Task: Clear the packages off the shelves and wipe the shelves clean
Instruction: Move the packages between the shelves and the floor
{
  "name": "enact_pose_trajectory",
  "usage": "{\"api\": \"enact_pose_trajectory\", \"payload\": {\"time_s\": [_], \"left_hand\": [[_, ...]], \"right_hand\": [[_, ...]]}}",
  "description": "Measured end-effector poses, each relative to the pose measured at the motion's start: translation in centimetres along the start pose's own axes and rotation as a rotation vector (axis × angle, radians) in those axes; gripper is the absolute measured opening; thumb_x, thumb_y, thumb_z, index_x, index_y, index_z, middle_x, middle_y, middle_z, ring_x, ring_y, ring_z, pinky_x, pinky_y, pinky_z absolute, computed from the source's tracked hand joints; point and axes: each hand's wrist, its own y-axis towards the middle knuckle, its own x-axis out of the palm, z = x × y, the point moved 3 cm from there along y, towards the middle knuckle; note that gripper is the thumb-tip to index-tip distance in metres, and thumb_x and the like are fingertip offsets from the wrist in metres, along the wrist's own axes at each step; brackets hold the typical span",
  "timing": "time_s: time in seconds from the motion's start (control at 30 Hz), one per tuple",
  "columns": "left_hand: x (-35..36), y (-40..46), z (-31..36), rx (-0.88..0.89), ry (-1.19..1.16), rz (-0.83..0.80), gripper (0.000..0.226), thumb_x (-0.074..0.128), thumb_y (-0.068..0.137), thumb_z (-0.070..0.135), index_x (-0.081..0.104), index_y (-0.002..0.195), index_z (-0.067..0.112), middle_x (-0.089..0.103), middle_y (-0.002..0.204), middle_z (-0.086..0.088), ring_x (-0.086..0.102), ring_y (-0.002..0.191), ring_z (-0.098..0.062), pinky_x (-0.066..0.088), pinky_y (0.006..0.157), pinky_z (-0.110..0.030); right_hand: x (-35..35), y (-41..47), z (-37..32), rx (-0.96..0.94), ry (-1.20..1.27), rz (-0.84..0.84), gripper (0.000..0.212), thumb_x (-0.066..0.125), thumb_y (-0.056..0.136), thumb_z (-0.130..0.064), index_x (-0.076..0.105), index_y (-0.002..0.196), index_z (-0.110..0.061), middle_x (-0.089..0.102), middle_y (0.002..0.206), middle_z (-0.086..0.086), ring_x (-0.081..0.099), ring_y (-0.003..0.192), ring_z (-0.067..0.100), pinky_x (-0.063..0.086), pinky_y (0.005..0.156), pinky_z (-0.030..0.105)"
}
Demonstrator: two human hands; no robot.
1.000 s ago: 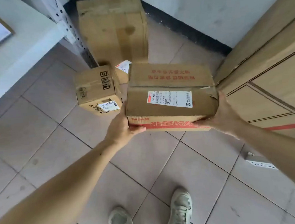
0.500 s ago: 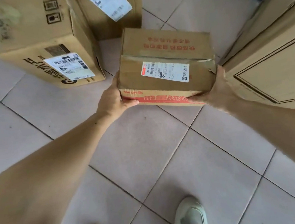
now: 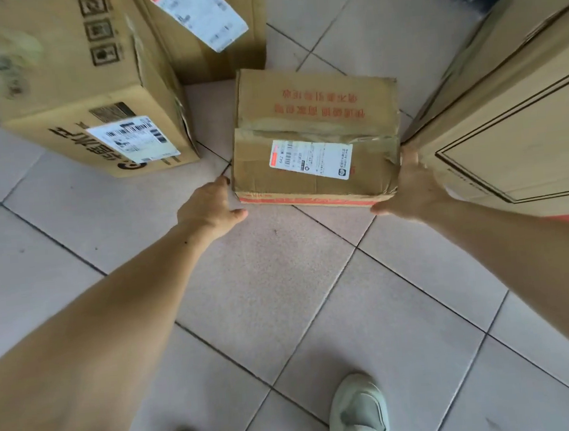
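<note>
A brown cardboard box with red print and a white shipping label [image 3: 314,137] sits low on the pale tiled floor [image 3: 282,284], at 12 o'clock from the person's two pale green shoes [image 3: 357,415]. The left hand [image 3: 210,209] is at the box's lower left corner, at 9 o'clock of it, and the right hand [image 3: 408,187] at the lower right corner, at 3 o'clock. If the fingers grasp the box or only lie against it I cannot tell, because they are hidden behind its sides. At 10 o'clock of this box stands a bigger brown carton with black print and a barcode label [image 3: 86,91], near but apart. Behind, at 12 o'clock, is a tall brown carton with a tilted white label [image 3: 204,26]. At 3 o'clock, just beside the right hand, is a light wooden door [image 3: 516,133].
</note>
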Motion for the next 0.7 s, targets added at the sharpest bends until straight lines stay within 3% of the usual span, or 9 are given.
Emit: {"api": "enact_pose_trajectory", "payload": {"time_s": [0.27, 0.43, 0.5, 0.57, 0.7], "left_hand": [[-12.0, -8.7, 3.7, 0.083, 0.195, -0.067, 0.041, 0.063, 0.091, 0.042, 0.055, 0.124, 0.02, 0.059, 0.127, -0.001, 0.055, 0.118, -0.023, 0.045, 0.085, -0.034], [-23.0, -15.3, 6.5, 0.147, 0.228, -0.033, 0.039, 0.063, 0.091, 0.041, 0.059, 0.124, 0.023, 0.061, 0.127, 0.001, 0.056, 0.118, -0.022, 0.05, 0.091, -0.037], [-27.6, -18.4, 7.6, 0.168, 0.267, -0.047, 0.039, 0.063, 0.091, 0.04, 0.059, 0.123, 0.018, 0.061, 0.123, -0.003, 0.057, 0.114, -0.025, 0.05, 0.086, -0.036], [-32.0, -22.1, 8.5, 0.173, 0.291, -0.064, 0.037, 0.062, 0.091, 0.037, 0.062, 0.118, 0.011, 0.063, 0.117, -0.006, 0.059, 0.109, -0.028, 0.05, 0.082, -0.034], [-39.9, -29.0, 8.8, 0.157, 0.215, -0.048, 0.032, 0.063, 0.082, 0.038, 0.065, 0.104, 0.015, 0.066, 0.11, -0.006, 0.063, 0.096, -0.027, 0.056, 0.081, -0.041]], "right_hand": [[-10.3, -9.2, -6.2, -0.181, -0.435, -0.186, 0.089, 0.079, 0.078, -0.031, 0.027, 0.149, -0.018, 0.047, 0.142, 0.008, 0.049, 0.129, 0.03, 0.046, 0.1, 0.042], [-19.0, -15.9, -13.3, -0.337, -0.6, -0.175, 0.069, 0.069, 0.085, -0.033, 0.034, 0.142, -0.014, 0.05, 0.134, 0.005, 0.054, 0.122, 0.027, 0.05, 0.088, 0.038], [-22.5, -18.9, -16.2, -0.398, -0.636, -0.164, 0.067, 0.069, 0.085, -0.032, 0.036, 0.141, -0.015, 0.05, 0.131, 0.003, 0.055, 0.119, 0.025, 0.052, 0.086, 0.039], [-26.1, -22.2, -19.1, -0.454, -0.675, -0.156, 0.061, 0.067, 0.086, -0.032, 0.039, 0.138, -0.019, 0.051, 0.126, 0.0, 0.056, 0.114, 0.023, 0.053, 0.086, 0.04], [-32.3, -28.5, -24.5, -0.558, -0.74, -0.145, 0.056, 0.066, 0.089, -0.038, 0.042, 0.136, -0.021, 0.053, 0.117, -0.002, 0.057, 0.103, 0.019, 0.053, 0.079, 0.034]]}}
